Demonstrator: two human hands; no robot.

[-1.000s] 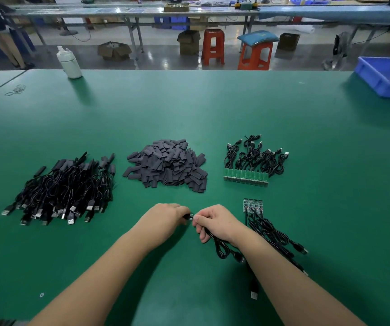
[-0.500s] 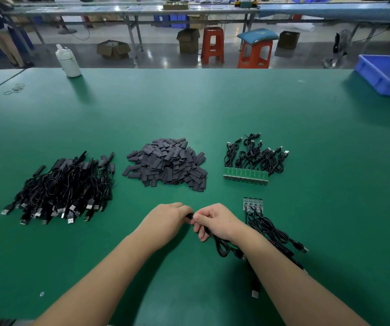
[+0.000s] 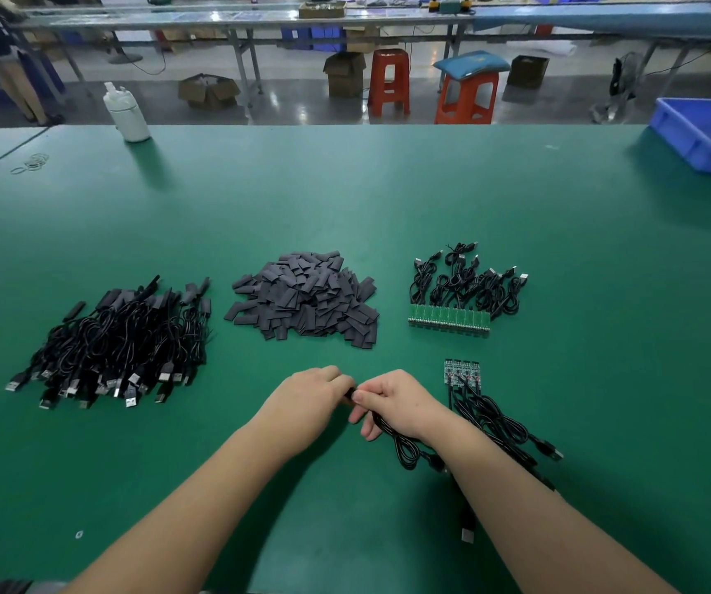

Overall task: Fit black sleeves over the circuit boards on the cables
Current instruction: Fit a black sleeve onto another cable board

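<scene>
My left hand (image 3: 309,398) and my right hand (image 3: 396,400) meet near the table's front, fingertips together. Between them a black sleeve (image 3: 349,394) shows only as a sliver, pinched by my left hand. My right hand pinches the black cable (image 3: 403,450), which loops down under my wrist. The board end is hidden between the fingers. A pile of loose black sleeves (image 3: 306,300) lies ahead. Sleeved cables (image 3: 118,340) are heaped at the left. A row of green circuit boards with cables (image 3: 450,319) lies right of the pile, and a smaller bunch of boards (image 3: 461,373) lies beside my right hand.
A white bottle (image 3: 126,113) stands at the far left edge of the green table (image 3: 388,199). A blue bin (image 3: 709,135) sits at the far right. Rubber bands (image 3: 32,162) lie far left. Stools and boxes stand beyond the table.
Both hands stay together at the same spot, with only slight finger movement on the sleeve and cable.
</scene>
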